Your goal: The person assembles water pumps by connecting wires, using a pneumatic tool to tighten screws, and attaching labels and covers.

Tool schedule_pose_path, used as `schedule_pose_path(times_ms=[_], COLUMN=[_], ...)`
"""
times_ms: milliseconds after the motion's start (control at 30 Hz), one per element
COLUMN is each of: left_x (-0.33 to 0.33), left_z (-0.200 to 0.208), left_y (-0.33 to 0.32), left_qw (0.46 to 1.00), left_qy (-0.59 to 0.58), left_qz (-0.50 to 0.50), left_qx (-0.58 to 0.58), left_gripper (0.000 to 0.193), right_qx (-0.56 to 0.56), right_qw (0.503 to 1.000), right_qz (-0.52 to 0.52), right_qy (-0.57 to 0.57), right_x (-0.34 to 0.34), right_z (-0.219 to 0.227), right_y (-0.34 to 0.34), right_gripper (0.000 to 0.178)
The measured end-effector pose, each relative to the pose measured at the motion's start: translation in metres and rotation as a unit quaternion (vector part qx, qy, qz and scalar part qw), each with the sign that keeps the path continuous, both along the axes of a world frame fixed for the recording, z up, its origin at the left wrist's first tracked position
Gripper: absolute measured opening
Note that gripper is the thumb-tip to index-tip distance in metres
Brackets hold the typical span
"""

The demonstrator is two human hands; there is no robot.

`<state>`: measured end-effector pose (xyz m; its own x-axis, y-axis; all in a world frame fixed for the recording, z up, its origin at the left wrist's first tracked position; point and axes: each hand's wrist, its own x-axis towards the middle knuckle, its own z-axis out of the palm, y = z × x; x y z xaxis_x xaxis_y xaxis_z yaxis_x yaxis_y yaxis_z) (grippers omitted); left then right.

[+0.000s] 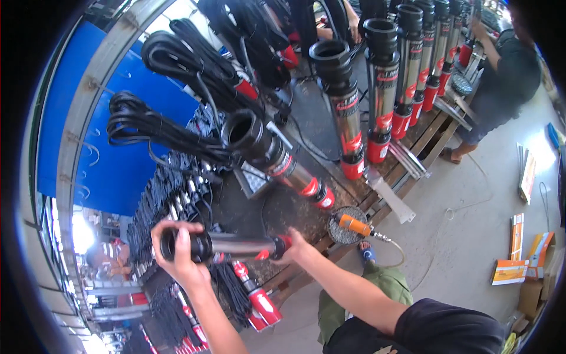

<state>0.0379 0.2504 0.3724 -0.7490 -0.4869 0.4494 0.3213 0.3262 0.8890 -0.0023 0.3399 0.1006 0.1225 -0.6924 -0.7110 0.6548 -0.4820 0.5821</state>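
Note:
I hold a submersible pump [239, 245], a steel cylinder with a black head and a red end, tilted nearly level over the wooden bench. My left hand [186, 256] wraps round its black head, with the round opening facing left. Around the red end closes my right hand [293, 248]. A second pump [292, 168] stands just beyond, leaning in this view. To the right, an orange air screwdriver [354, 224] with a hose rests on a round metal dish [339, 235] of small parts.
Several upright pumps [383, 88] line the bench's far right side. Coiled black cables [159, 124] stand at the back left. Metal strips [407, 159] and a flat steel piece [389, 197] overhang the edge. A co-worker [507, 79] works at far right; orange-white boxes [510, 271] lie on the floor.

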Motion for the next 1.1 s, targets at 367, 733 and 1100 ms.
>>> schedule_pose_path(times_ms=[367, 733, 1100], left_x=[0.060, -0.011, 0.064], left_z=[-0.003, -0.019, -0.079], left_y=[0.039, -0.132, -0.263], left_qw=[0.995, 0.958, 0.867], left_qy=[0.074, 0.082, 0.010], left_qz=[0.057, 0.235, 0.467], left_qx=[-0.020, 0.142, 0.177], left_gripper=[0.029, 0.034, 0.036], right_qx=[-0.024, 0.426, 0.433], right_qw=[0.987, 0.537, 0.723], right_qz=[-0.087, 0.255, -0.107], right_qy=[0.134, 0.682, 0.528], right_x=[0.045, 0.092, 0.099], right_z=[-0.102, -0.086, -0.092], right_y=[-0.047, 0.014, -0.072], right_gripper=[0.056, 0.078, 0.098])
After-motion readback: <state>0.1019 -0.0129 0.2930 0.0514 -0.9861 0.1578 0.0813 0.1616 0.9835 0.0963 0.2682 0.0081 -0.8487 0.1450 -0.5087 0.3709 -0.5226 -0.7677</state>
